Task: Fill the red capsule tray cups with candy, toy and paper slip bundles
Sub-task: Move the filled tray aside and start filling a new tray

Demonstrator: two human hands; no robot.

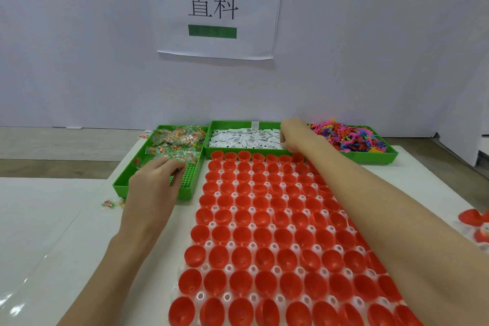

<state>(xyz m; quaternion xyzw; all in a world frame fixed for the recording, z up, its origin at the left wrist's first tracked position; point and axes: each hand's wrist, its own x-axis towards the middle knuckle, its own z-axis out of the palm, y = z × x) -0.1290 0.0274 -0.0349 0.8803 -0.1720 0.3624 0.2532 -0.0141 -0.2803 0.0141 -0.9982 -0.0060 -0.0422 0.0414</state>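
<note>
— While the red cup tray (264, 233) fills the lower middle of the frame, which way does it run?

— Its long side runs from the bottom edge up toward the three green bins; every cup opens upward and none visibly holds anything.

— And the left hand (154, 180)?

— Left of centre, fingers curled down over the candy bin (185, 190) (near the wrapped candies (174, 144)); whether it pinches one, I cannot tell.

— The right hand (291, 135)?

— Upper middle, reaching across the tray, fingers bent at the right edge of the paper slips (244, 139) in the middle bin (230, 123). Its hold is hidden too.

— The toys?

— Bright plastic toys (346, 136) heaped in the right bin (370, 157), upper right.
</note>
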